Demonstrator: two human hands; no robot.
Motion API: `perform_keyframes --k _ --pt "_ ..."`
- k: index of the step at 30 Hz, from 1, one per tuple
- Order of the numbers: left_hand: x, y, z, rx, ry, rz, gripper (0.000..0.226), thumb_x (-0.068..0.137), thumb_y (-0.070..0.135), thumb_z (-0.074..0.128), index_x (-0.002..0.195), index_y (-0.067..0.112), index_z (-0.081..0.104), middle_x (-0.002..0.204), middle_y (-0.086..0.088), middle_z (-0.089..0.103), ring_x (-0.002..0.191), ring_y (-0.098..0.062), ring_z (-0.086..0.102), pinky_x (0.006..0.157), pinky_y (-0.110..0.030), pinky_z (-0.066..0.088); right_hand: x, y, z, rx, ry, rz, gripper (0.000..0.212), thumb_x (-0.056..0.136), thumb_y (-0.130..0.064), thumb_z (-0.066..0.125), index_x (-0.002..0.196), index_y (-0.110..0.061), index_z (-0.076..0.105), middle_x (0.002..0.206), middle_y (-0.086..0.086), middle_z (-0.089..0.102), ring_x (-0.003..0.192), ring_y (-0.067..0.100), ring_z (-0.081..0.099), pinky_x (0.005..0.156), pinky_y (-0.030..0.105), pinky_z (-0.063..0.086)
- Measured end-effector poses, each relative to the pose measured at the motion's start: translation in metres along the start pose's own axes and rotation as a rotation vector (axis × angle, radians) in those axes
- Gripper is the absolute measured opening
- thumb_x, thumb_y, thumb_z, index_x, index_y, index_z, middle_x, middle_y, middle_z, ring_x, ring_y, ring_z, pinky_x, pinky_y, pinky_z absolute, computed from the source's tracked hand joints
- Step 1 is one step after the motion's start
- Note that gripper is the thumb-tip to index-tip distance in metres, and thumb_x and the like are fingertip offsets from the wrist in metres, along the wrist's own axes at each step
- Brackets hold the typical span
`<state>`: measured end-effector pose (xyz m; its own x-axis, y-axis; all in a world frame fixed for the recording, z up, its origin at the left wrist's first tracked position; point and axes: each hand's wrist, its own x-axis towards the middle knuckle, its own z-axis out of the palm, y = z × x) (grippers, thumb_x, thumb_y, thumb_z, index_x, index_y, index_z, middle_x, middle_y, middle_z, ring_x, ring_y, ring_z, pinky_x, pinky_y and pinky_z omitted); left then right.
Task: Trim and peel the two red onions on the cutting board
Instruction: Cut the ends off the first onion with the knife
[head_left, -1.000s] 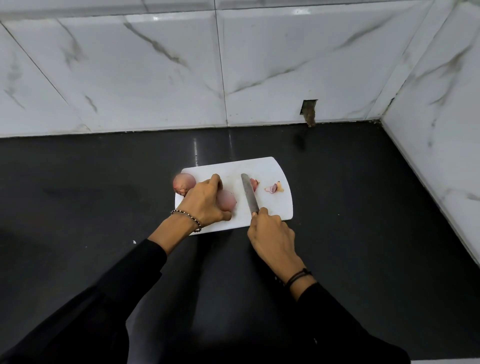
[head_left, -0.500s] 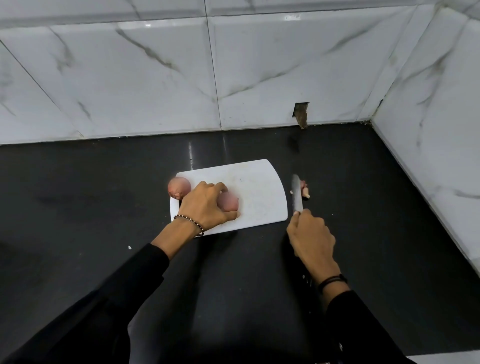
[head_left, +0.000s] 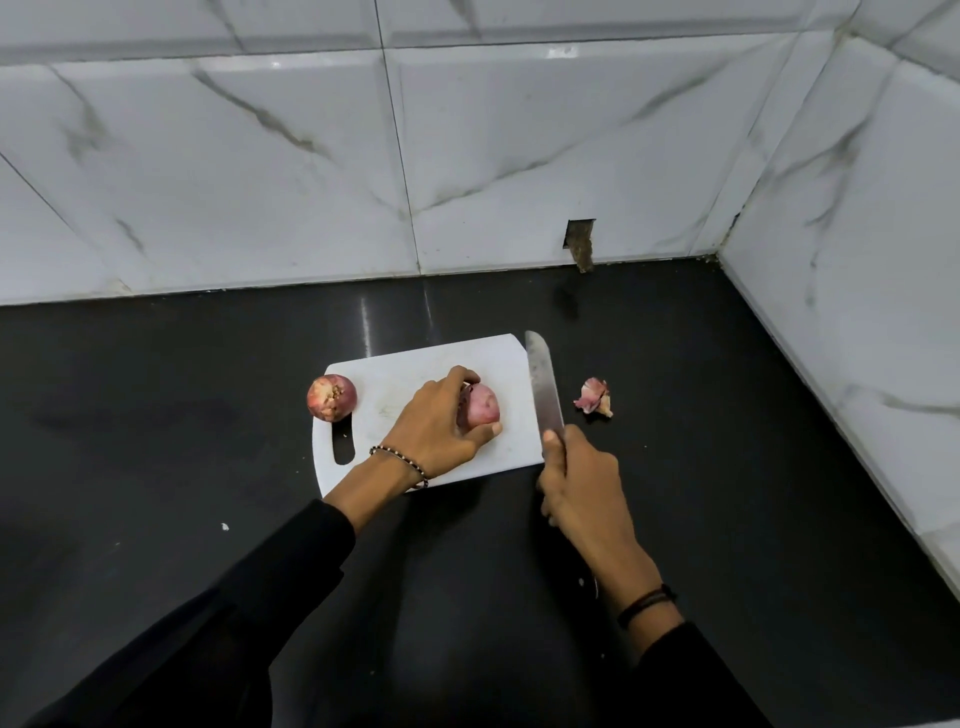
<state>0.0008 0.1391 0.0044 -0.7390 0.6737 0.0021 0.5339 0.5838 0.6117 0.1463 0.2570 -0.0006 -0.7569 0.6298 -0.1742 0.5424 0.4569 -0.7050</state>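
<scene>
I find no brand, label or legible writing on any item in view.

Left hand (head_left: 435, 423): reaches in from the lower left, palm down, fingers curled over a red onion (head_left: 483, 404). Thumb tip sits at the onion's near side, index finger arches over the far side. The hand is closed on this onion, which rests on the white cutting board (head_left: 405, 358), right of centre. A beaded bracelet (head_left: 400, 460) circles the wrist; a black sleeve (head_left: 249, 587) covers the forearm.

Right hand (head_left: 582, 488): wrapped around the handle of a knife (head_left: 543, 387), the thumb lying against the base of the blade. The handle is hidden by the hand. The blade points away from me, running along the right edge of the board, its tip near the board's far right corner. I cannot tell whether the blade touches the board. A dark band (head_left: 647, 603) sits on this wrist.

Second red onion (head_left: 331, 397): sits at the board's left edge, near the far left corner, just beyond the handle slot (head_left: 343, 441), root end facing up. It is untouched by either hand.

Onion scraps (head_left: 594, 397): a small pinkish pile on the black countertop (head_left: 727, 415), to the right of the blade, off the board.

Board position: on the countertop, well apart from the marble-patterned wall tiles (head_left: 519, 156).
</scene>
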Motion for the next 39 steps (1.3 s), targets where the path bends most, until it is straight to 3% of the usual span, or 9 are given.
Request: perform_keyframes --k 7,13,21,24,27,32,36,39 --pt "-0.001 -0.003 0.002 -0.121 -0.012 -0.021 0.069 0.083 0.031 0.078 0.140 0.017 0.042 0.135 -0.002 0.053 0.118 -0.019 0.053 0.097 -0.023 0.042 -0.004 -0.016 0.000 0.086 -0.068 -0.016 0.032 0.106 -0.044 0.036 0.091 -0.022 0.053 0.081 0.006 0.066 0.068 0.024 0.067 0.065 0.047 0.057" --pt "-0.006 -0.015 -0.002 -0.157 -0.010 -0.047 0.067 0.079 0.028 0.082 0.136 0.016 0.048 0.133 0.001 0.055 0.117 -0.012 0.053 0.097 -0.017 0.039 -0.010 -0.020 0.006 0.124 -0.090 0.002 0.032 0.106 -0.044 0.037 0.088 -0.022 0.052 0.084 0.007 0.065 0.069 0.025 0.066 0.059 0.042 0.056" --pt "-0.012 -0.025 -0.005 -0.158 -0.033 -0.028 0.066 0.075 0.026 0.085 0.131 0.018 0.050 0.127 0.002 0.058 0.116 -0.014 0.056 0.105 -0.032 0.046 -0.018 -0.022 0.008 0.084 -0.084 0.014 0.031 0.107 -0.038 0.037 0.083 -0.019 0.044 0.079 0.006 0.060 0.058 0.014 0.052 0.050 0.026 0.037" --pt "-0.013 -0.025 -0.008 -0.131 -0.045 -0.035 0.066 0.075 0.028 0.086 0.129 0.017 0.049 0.127 0.001 0.059 0.115 -0.015 0.057 0.104 -0.033 0.047 -0.022 -0.026 0.008 0.078 -0.119 0.004 0.032 0.107 -0.037 0.037 0.078 -0.024 0.038 0.077 0.001 0.052 0.058 0.011 0.047 0.050 0.025 0.033" --pt "-0.011 -0.020 -0.010 -0.106 -0.059 -0.046 0.066 0.076 0.028 0.085 0.129 0.015 0.049 0.126 -0.001 0.059 0.114 -0.017 0.057 0.102 -0.031 0.048 -0.024 -0.029 0.009 0.053 -0.138 -0.010 0.029 0.108 -0.037 0.036 0.087 -0.019 0.042 0.082 0.001 0.053 0.066 0.012 0.051 0.052 0.027 0.036" --pt "-0.009 -0.014 -0.012 -0.063 -0.059 -0.073 0.067 0.076 0.029 0.085 0.131 0.013 0.050 0.126 -0.003 0.061 0.113 -0.018 0.058 0.094 -0.021 0.043 -0.022 -0.033 0.010 0.009 -0.161 -0.039 0.028 0.108 -0.036 0.035 0.088 -0.019 0.041 0.080 -0.002 0.050 0.061 0.009 0.046 0.053 0.024 0.033" --pt "-0.005 -0.008 -0.017 0.035 -0.056 -0.063 0.070 0.077 0.029 0.084 0.136 0.010 0.053 0.130 -0.008 0.061 0.117 -0.024 0.057 0.097 -0.026 0.042 -0.020 -0.034 0.008 -0.034 -0.166 -0.049 0.028 0.108 -0.037 0.035 0.092 -0.016 0.045 0.085 0.003 0.056 0.070 0.017 0.056 0.059 0.036 0.045" --pt "-0.002 -0.002 -0.018 0.097 -0.084 -0.068 0.071 0.079 0.029 0.082 0.140 0.009 0.051 0.134 -0.011 0.060 0.122 -0.027 0.055 0.102 -0.031 0.042 -0.020 -0.035 0.004 -0.061 -0.173 -0.052 0.028 0.108 -0.036 0.035 0.092 -0.015 0.044 0.082 0.001 0.053 0.068 0.016 0.053 0.057 0.033 0.041"
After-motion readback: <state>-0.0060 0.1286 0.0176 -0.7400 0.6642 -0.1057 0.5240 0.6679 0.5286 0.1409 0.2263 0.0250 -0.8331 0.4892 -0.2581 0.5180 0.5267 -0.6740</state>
